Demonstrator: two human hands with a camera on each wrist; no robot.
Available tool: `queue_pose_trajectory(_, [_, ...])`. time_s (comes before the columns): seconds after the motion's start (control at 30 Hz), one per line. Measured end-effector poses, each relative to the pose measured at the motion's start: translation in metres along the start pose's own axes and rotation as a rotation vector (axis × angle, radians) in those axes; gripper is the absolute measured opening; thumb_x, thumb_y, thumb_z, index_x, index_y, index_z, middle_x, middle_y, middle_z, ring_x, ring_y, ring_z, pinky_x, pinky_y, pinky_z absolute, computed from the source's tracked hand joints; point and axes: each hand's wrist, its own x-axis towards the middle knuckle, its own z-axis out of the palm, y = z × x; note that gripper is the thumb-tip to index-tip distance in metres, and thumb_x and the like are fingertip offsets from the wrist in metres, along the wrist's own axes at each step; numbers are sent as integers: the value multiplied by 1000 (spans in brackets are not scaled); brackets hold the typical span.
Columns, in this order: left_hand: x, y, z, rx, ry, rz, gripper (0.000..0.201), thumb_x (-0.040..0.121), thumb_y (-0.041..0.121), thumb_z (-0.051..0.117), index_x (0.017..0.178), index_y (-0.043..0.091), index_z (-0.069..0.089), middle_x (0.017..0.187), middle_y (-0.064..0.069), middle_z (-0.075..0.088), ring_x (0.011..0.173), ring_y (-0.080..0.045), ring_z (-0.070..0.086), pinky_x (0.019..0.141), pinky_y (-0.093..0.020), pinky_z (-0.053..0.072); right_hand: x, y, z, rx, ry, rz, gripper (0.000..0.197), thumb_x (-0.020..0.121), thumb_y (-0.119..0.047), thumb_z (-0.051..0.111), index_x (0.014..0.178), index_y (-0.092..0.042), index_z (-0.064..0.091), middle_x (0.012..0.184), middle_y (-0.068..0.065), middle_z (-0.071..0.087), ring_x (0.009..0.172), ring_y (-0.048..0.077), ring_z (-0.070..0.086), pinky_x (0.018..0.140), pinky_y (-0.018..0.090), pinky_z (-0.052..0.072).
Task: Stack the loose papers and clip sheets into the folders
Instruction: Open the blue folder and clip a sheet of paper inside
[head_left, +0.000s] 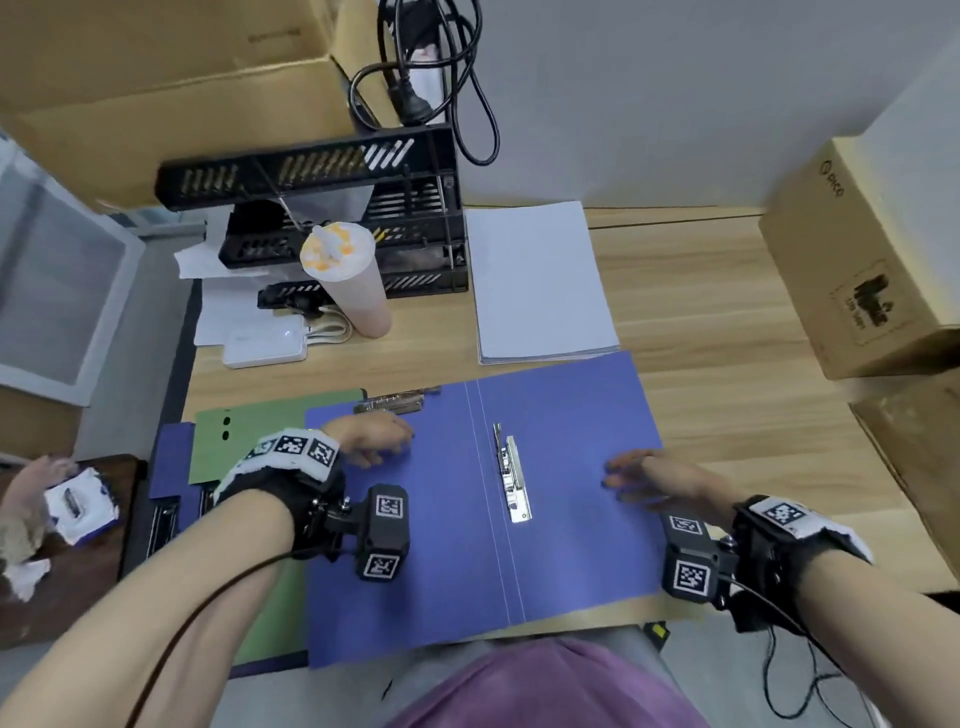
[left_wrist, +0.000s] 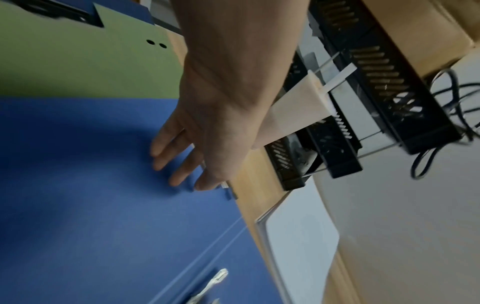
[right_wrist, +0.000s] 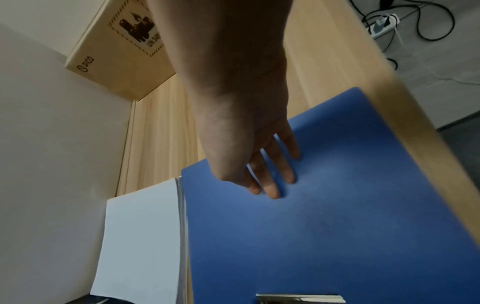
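A blue folder (head_left: 452, 499) lies spread open on the wooden desk, with a metal clip (head_left: 511, 480) beside its spine. My left hand (head_left: 371, 441) rests flat on the left flap (left_wrist: 78, 185), fingers (left_wrist: 166, 150) straight. My right hand (head_left: 649, 478) lies flat on the right flap (right_wrist: 337, 205), fingers (right_wrist: 283, 170) spread and touching the card. A stack of white paper (head_left: 537, 280) sits just beyond the folder's far edge. A green folder (head_left: 244, 441) lies partly under the blue one at the left, with a metal clip (head_left: 392, 401) at its far edge.
A black mesh tray rack (head_left: 337, 223) and a tall drink cup (head_left: 348, 280) stand at the back left. A cardboard box (head_left: 862, 260) sits at the right. A white device (head_left: 265, 343) lies near the cup. Another person's hand (head_left: 31, 488) is at the far left.
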Motion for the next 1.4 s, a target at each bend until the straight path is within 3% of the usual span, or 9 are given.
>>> queue_pose_trajectory(0.13, [11,44,-25,-252,88,117,17,100,27,43,107,17,55,94,1,61,57,-16,58,50,-20,47,14,-46,-27,15,28,-89,22,98,-17,39,99,-18,60,90,2,72,79,21,62,64,26,39])
queue_pose_trajectory(0.3, [36,96,-52,-548,374,248,18,99,18,47,107,14,63,87,2,59,70,-15,55,59,-23,47,47,-113,-57,92,186,-230,16,95,-9,47,96,-20,58,75,-3,54,60,10,44,55,22,31])
queue_pose_trajectory(0.47, [68,118,-50,-742,435,169,31,92,5,40,72,29,41,73,-1,43,67,-18,39,71,-33,39,104,-143,-74,126,325,-262,24,68,-28,51,91,-21,54,80,-4,45,66,12,44,55,24,33])
queue_pose_trajectory(0.67, [104,131,-30,-721,510,61,23,87,12,44,67,23,39,95,3,34,77,-10,36,72,-23,35,134,-152,-59,-112,384,-142,34,88,-30,48,112,-7,55,134,16,40,121,33,41,89,31,30])
queue_pose_trajectory(0.73, [114,140,-20,-694,558,44,17,89,14,42,84,18,58,112,1,30,90,-6,37,84,-18,36,139,-148,-49,-89,414,-173,29,93,-22,47,115,-6,54,141,12,33,128,29,33,88,25,24])
queue_pose_trajectory(0.9, [123,160,1,-737,653,29,29,86,18,45,114,14,53,121,1,29,113,-19,41,92,-24,41,136,-141,-32,-79,497,-299,29,87,-15,48,113,0,50,138,14,36,122,32,35,102,34,31])
queue_pose_trajectory(1.1, [120,159,-1,-795,716,30,34,88,19,44,118,9,56,132,1,30,122,-23,39,106,-34,38,133,-142,-41,-75,475,-321,14,91,-18,47,101,-9,46,144,14,34,125,33,34,104,41,32])
queue_pose_trajectory(1.3, [113,157,-7,-804,789,184,21,81,17,45,88,14,64,101,0,58,96,-21,50,80,-24,39,124,-146,-44,30,467,-371,49,76,-34,43,117,-13,59,119,8,60,111,31,55,96,43,46])
queue_pose_trajectory(1.4, [107,161,-14,-903,737,179,25,86,13,48,103,21,65,105,6,66,97,-12,60,81,-23,48,120,-153,-46,43,489,-415,46,75,-27,45,111,-6,64,109,12,66,97,30,62,85,47,52])
